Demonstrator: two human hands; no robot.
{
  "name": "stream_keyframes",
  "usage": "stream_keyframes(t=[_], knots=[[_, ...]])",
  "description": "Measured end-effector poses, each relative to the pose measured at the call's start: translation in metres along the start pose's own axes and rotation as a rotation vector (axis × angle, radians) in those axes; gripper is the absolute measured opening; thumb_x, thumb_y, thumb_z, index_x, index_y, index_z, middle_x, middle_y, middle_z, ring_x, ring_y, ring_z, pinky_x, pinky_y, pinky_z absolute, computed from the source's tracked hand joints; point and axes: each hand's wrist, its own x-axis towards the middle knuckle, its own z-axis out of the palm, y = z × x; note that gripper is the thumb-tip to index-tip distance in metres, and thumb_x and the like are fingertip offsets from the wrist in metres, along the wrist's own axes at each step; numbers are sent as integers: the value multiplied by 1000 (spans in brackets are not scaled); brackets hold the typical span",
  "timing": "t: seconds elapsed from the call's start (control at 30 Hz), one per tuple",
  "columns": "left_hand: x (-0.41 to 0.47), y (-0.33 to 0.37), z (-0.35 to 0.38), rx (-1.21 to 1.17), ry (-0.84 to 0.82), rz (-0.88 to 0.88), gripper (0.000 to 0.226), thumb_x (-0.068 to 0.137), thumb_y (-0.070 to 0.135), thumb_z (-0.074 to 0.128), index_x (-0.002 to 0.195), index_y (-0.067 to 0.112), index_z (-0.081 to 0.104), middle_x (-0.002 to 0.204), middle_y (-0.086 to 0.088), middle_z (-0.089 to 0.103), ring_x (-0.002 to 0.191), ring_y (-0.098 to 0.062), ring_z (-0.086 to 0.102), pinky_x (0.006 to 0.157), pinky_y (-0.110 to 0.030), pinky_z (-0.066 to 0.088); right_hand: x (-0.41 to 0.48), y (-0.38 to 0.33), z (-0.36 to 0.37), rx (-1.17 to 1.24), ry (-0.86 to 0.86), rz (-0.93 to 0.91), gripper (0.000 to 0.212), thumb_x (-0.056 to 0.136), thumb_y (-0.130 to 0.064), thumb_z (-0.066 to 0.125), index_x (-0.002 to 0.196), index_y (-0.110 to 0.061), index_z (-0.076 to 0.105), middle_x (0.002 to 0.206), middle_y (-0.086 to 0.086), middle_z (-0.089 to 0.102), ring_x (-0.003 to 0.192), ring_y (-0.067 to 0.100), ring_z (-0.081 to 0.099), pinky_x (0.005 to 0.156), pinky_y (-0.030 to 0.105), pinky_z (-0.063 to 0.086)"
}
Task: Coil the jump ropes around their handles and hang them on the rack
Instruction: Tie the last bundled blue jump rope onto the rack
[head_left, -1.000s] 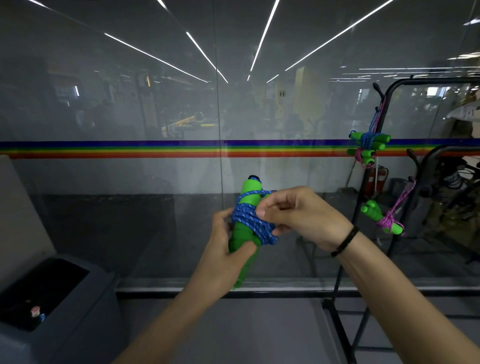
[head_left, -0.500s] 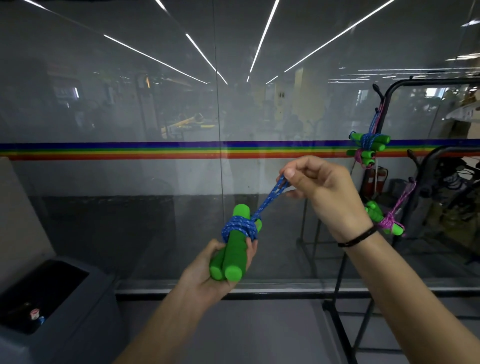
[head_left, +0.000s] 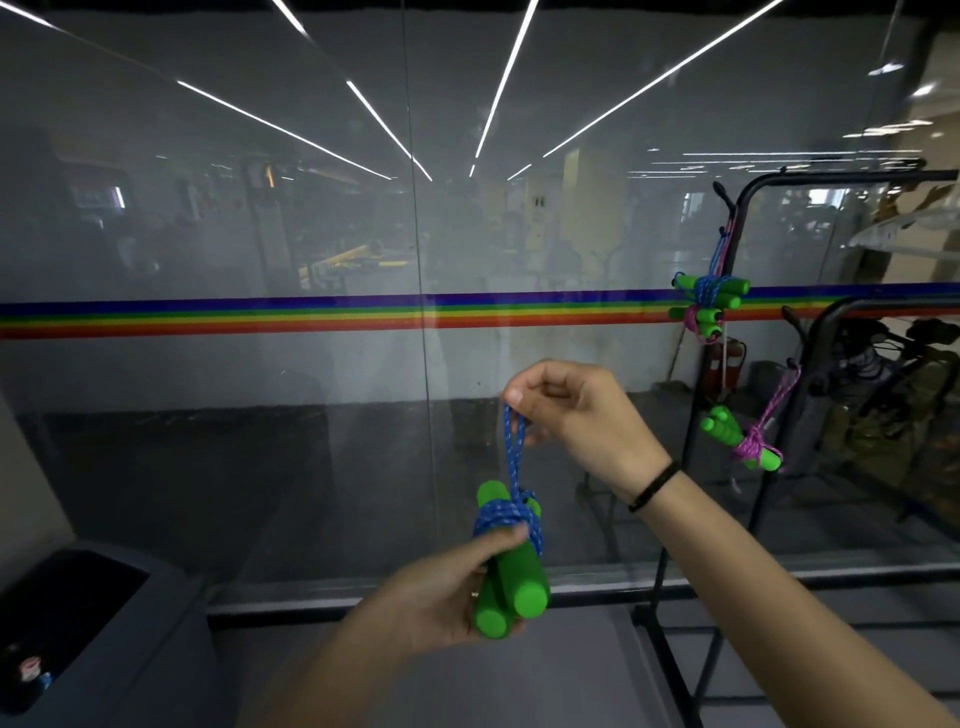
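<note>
The fingers (head_left: 515, 399) of the right hand (head_left: 576, 421) are pressed together at the tips, pinching the top of a short loop of blue rope (head_left: 514, 452) and holding it up taut. The other fingers of that hand are curled in toward the palm. A black wristband (head_left: 654, 486) sits on the right wrist.

Below, the left hand (head_left: 441, 597) grips the pair of green handles (head_left: 519, 587) from the left side. Its thumb (head_left: 501, 540) lies across the blue coil wound round their upper part; its other fingers are hidden behind the handles. The handles lie side by side, nearly upright, with their round butt ends toward the camera. The loop rises from the coil straight up to the right hand. The bundle is held in the air in front of the chest, well apart from the rack (head_left: 748, 208) at the right.

On that black rack, two wound ropes (head_left: 709, 299), one blue and one pink, hang together from a hook, touching one another. A pink bundle (head_left: 743, 441) hangs lower, by its cord, from a hook on a second rack (head_left: 826, 332) just beside.

Behind everything stands a glass wall (head_left: 260, 441) with a rainbow stripe (head_left: 311, 314) across it. A dark bin (head_left: 171, 613) sits on the floor at the lower left.
</note>
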Motion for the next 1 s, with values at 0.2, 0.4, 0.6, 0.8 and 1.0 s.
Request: stream_keyframes(t=[0.2, 0.4, 0.6, 0.8, 1.0], knots=[[16, 2, -2, 61, 2, 59, 69, 40, 32, 82, 102, 8, 63, 94, -12, 63, 82, -23, 60, 76, -34, 47, 1, -1, -13, -10, 114, -35, 7, 83, -7, 64, 77, -10, 66, 64, 1, 63, 58, 9, 60, 56, 22, 53], [35, 23, 23, 179, 94, 234, 50, 76, 29, 73, 117, 7, 56, 89, -6, 65, 68, -16, 64, 60, -29, 54, 6, 12, -31, -145, 206, 16, 9, 85, -9, 62, 78, -12, 65, 61, -4, 61, 52, 0, 54, 54, 15, 46], [66, 51, 52, 540, 191, 508, 66, 71, 44, 75, 127, 20, 49, 125, -2, 55, 113, -13, 54, 93, -32, 45, 2, 38, -64, -220, 280, 109, 21, 85, -9, 62, 70, -22, 62, 64, -1, 62, 59, 10, 57, 60, 22, 50], [109, 81, 106, 430, -67, 750, 7, 87, 15, 59, 87, 13, 66, 81, 3, 71, 73, -1, 66, 78, -19, 49, 0, 71, -117, -332, 373, 157, 18, 83, -10, 63, 70, -22, 64, 68, 2, 67, 63, 18, 64, 67, 39, 56], [187, 103, 153, 374, -137, 773, 7, 87, 9, 58, 83, 9, 64, 71, 0, 71, 64, -7, 68, 60, -16, 54, 21, 110, -191, -355, 406, 163, 14, 84, -13, 63, 72, -20, 65, 68, 1, 66, 65, 18, 64, 69, 41, 58]])
